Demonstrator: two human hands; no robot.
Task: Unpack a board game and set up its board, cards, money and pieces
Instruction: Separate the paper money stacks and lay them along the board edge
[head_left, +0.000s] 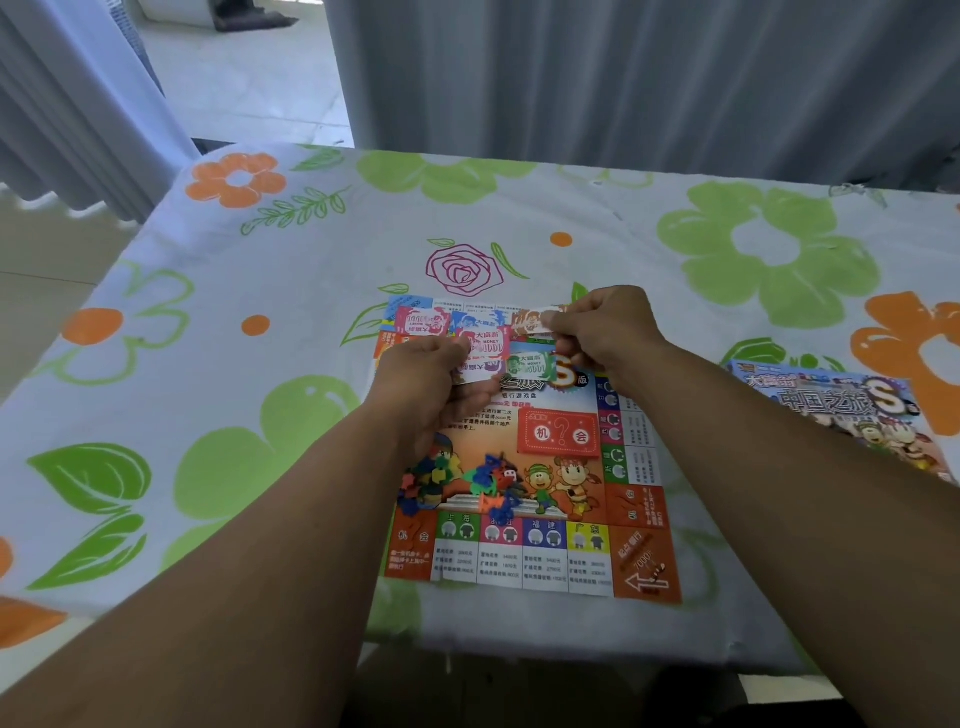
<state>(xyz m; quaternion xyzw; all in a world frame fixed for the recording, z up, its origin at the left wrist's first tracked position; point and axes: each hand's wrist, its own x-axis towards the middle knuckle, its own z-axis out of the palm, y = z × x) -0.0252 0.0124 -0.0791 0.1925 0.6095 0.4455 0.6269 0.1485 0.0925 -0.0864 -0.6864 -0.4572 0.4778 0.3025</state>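
The desk (260, 249), under a flowered cloth, carries the board (545, 551) laid flat and square to the person, so that every other item can be set out on it. At the board's near left a heap of coloured plastic pieces (457, 480) sits in one pile, probably parked there until it is sorted.

Above the heap, the left hand (421, 379) grips a wad of notes (483, 358), fingers curled under and thumb on top. Held just over the board's middle, the wad serves as the stock from which single notes are drawn.

Along the far edge a pink note (421, 321) lies flat, with a blue note (475, 319) just beside it on the right. This looks like a row sorted by colour, one kind of note per spot. Next in line is a brown note (530, 322), pinched at its right end by the fingertips of the right hand (608, 327), low over the far edge. I judge it is being set down as the third in the row.

A green note (530, 366) lies below it near the board's centre; I cannot tell whether a finger touches it. A stack of red cards (558, 434) rests on the board right of centre, apparently its own spot. Well apart on the right, the box (841, 410) lies out of the way.
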